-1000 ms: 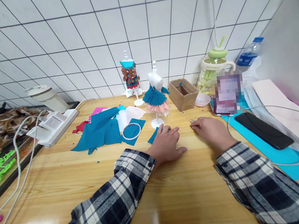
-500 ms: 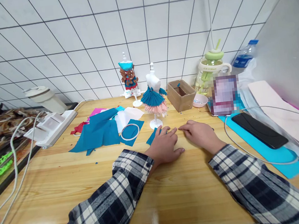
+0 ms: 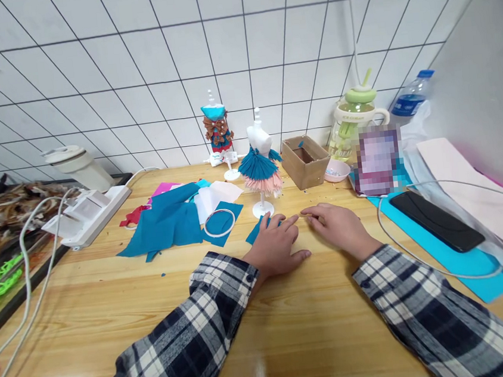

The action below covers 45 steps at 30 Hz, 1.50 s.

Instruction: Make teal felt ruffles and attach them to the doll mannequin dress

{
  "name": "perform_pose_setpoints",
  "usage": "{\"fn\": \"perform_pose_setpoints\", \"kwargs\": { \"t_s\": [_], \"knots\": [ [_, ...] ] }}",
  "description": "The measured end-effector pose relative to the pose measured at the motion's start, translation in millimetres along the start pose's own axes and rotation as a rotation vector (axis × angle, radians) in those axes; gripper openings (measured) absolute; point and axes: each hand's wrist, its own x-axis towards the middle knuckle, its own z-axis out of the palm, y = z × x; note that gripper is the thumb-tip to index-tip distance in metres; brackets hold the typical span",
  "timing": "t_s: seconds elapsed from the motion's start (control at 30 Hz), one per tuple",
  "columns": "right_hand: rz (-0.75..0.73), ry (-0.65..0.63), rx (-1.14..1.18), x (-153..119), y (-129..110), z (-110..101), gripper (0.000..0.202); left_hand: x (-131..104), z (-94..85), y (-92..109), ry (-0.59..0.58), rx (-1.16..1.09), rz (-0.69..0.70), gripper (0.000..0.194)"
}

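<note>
Free path over table (image 3: 316, 331) btwn L sleeve (image 3: 173, 346) & R sleeve (image 3: 443, 306); dressed doll (image 3: 260, 163) & box (image 3: 304, 172) block the way behind.

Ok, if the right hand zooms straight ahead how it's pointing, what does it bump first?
Probably the left hand: its index fingertip is very close to the right hand's. Slightly higher, it might reach the white stand base instead.

The table (image 3: 249, 338) looks like smooth, glossy wood, its near left corner shining white. The wall (image 3: 223, 47) at the far side has a smooth, tile-like finish. The open box (image 3: 303, 174) looks like matt cardboard. The teal sheet (image 3: 165, 221) on the left looks matt, like paper or thin cloth. On the right, the black phone (image 3: 437, 220) is smooth and glossy; the capped bottle (image 3: 408, 103) looks like clear plastic.
</note>
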Motion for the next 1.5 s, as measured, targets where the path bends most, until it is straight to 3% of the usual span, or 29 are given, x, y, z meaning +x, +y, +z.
{"fn": "perform_pose_setpoints", "kwargs": {
  "t_s": [0.2,0.37,0.43,0.53,0.67,0.8,0.93,1.03,1.13,1.23,1.3,1.37,1.43,1.5],
  "knots": [
    [-0.002,0.042,0.047,0.5,6.6,2.1,0.03,-10.3,-23.4,-11.2,0.217,-0.109,-0.013,0.023],
    [-0.004,0.064,0.099,0.1,11.5,1.2,0.029,-46.4,-50.7,-62.0,0.361,-0.099,-0.137,0.018],
    [-0.019,0.06,0.122,-0.2,10.2,1.4,0.029,-63.4,-59.8,-87.3,0.329,-0.05,-0.194,0.018],
    [-0.033,0.045,0.146,-0.5,7.5,1.9,0.028,-82.6,-66.4,-116.5,0.168,0.02,-0.291,0.018],
    [-0.017,0.023,0.155,-0.4,5.4,2.6,0.027,-90.1,-61.6,-130.1,0.021,0.051,-0.34,0.019],
    [-0.036,0.053,0.168,-0.8,5.0,3.8,0.027,-85.6,-55.3,-127.0,0.024,0.029,-0.393,0.024],
    [-0.061,0.069,0.174,-2.0,2.4,4.8,0.027,-82.1,-53.4,-120.1,0.201,-0.147,-0.519,0.026],
    [-0.093,0.065,0.189,-2.8,-1.2,4.5,0.027,-80.6,-52.3,-116.6,0.412,-0.324,-0.65,0.022],
    [-0.137,0.065,0.205,-3.5,-5.3,3.5,0.027,-76.2,-51.6,-111.7,0.752,-0.503,-0.755,0.022],
    [-0.169,0.077,0.242,-5.6,-13.6,1.3,0.024,-68.4,-50.0,-94.8,1.065,-0.902,-0.695,0.024],
    [-0.183,0.079,0.292,-8.5,-23.2,-0.7,0.02,-63.7,-46.5,-75.0,1.037,-1.352,-0.613,0.033],
    [-0.184,0.07,0.353,-12.5,-34.8,-2.7,0.016,-61.7,-40.8,-52.6,0.795,-1.701,-0.589,0.03],
    [-0.183,0.059,0.413,-16.6,-45.6,-4.2,0.012,-62.7,-34.2,-33.5,0.613,-1.808,-0.541,0.021],
    [-0.17,0.048,0.483,-19.8,-53.3,-5.0,0.011,-65.7,-29.1,-21.8,0.47,-1.703,-0.456,0.024]
  ]
}}
